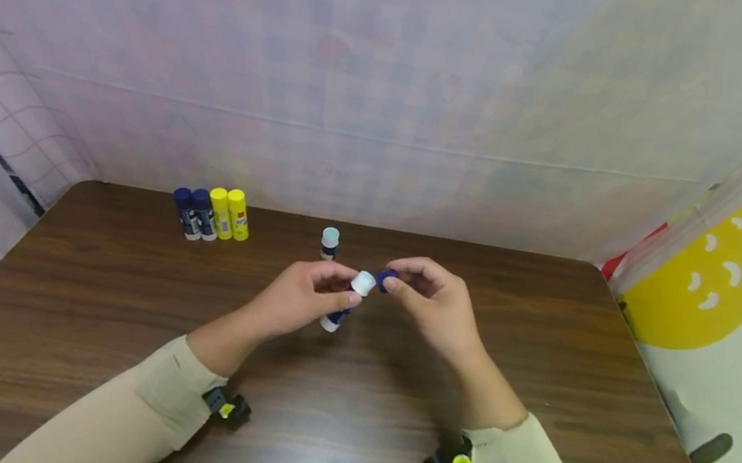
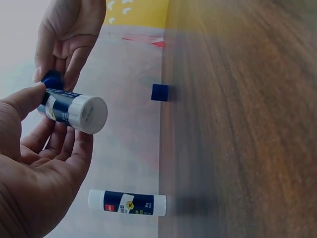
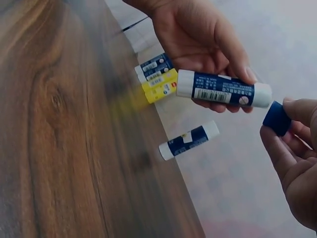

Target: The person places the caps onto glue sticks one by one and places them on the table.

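Observation:
My left hand (image 1: 300,298) grips a dark blue and white glue stick (image 3: 223,90) between thumb and fingers, its white end uncapped and tilted up in the head view. Right beside that end, my right hand (image 1: 435,309) pinches a small dark blue cap (image 3: 277,119) between thumb and fingertips. Behind the left hand, a second uncapped glue stick (image 2: 128,203) stands upright on the table. Another blue cap (image 2: 159,92) sits on the table in the left wrist view; the head view does not show it.
At the table's back left stand two dark blue capped glue sticks (image 1: 196,216) and two yellow ones (image 1: 229,215), side by side. A patterned curtain (image 1: 393,103) rises behind the back edge of the brown wooden table (image 1: 331,456). A wrist camera (image 1: 226,406) is worn on each sleeve.

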Demonstrator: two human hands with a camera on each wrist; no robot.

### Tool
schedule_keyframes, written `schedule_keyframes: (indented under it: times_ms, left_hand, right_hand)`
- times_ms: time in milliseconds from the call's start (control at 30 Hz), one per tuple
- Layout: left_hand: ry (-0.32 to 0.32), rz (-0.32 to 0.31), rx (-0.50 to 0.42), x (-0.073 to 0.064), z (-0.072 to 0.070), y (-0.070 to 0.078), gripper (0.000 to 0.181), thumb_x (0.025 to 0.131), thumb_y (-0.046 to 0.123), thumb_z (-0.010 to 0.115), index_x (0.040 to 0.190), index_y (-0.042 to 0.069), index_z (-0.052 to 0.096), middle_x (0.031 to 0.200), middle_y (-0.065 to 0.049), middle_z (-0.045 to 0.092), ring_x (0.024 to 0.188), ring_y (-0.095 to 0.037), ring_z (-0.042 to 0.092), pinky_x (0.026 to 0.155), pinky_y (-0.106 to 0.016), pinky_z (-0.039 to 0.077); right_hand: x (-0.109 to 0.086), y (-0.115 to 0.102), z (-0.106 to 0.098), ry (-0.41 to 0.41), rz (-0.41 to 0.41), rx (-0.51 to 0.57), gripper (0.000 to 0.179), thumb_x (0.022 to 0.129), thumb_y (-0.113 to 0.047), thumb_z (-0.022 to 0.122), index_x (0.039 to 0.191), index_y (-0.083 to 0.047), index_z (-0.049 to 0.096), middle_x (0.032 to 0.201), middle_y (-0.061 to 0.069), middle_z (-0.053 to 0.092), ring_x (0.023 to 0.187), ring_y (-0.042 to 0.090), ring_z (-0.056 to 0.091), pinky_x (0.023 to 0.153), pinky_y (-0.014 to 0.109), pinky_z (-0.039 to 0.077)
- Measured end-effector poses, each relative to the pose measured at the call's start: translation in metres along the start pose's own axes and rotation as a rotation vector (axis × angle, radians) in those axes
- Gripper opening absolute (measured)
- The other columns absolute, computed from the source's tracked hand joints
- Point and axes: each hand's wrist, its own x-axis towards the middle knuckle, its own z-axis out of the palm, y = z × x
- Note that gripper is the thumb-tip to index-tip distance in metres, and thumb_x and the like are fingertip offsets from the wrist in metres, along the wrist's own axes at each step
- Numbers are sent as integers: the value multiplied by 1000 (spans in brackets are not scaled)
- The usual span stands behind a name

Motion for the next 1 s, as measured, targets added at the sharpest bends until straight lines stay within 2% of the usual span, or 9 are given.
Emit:
schedule_keyframes:
  times_ms: [167, 333, 500, 700, 1000]
  left_hand:
    - [-24, 23, 16, -1, 2, -1, 34, 99, 30, 73, 130, 16, 71, 111, -4, 73, 99, -18, 69, 83, -34, 60]
    - [-39, 41, 44, -1, 3, -2, 33, 99, 31, 73, 129, 17, 72, 110, -3, 73, 98, -17, 69, 82, -33, 60]
    - [-38, 71, 70, -1, 2, -3, 30, 99, 28, 73, 126, 16, 73, 107, -3, 73, 95, -17, 68, 81, -33, 58]
    - [-49, 98, 89, -1, 0, -4, 30, 98, 27, 74, 125, 14, 74, 105, -3, 72, 93, -17, 66, 79, -32, 57]
    - [-51, 84, 117, -1, 1, -3, 33, 98, 30, 74, 128, 16, 73, 108, 0, 73, 95, -16, 65, 81, -32, 57]
  right_hand:
    - [-3, -4, 4, -17, 13, -9, 19, 96, -11, 75, 114, -5, 73, 105, 14, 73, 88, 18, 71, 77, 27, 60]
    - [-5, -6, 7, -23, 28, -31, 22, 97, -13, 75, 116, -2, 72, 107, 14, 73, 89, 19, 70, 78, 26, 60]
    - [-5, -7, 9, -28, -2, -59, 24, 97, -12, 74, 117, 0, 72, 111, 13, 74, 94, 20, 72, 81, 26, 61]
    - [-5, -7, 10, -36, -32, -101, 19, 97, -12, 75, 115, -6, 75, 115, 9, 73, 99, 22, 71, 83, 27, 61]
    - [-6, -6, 12, -57, -49, -109, 21, 95, -8, 76, 115, -4, 76, 116, 12, 74, 103, 22, 72, 86, 25, 61]
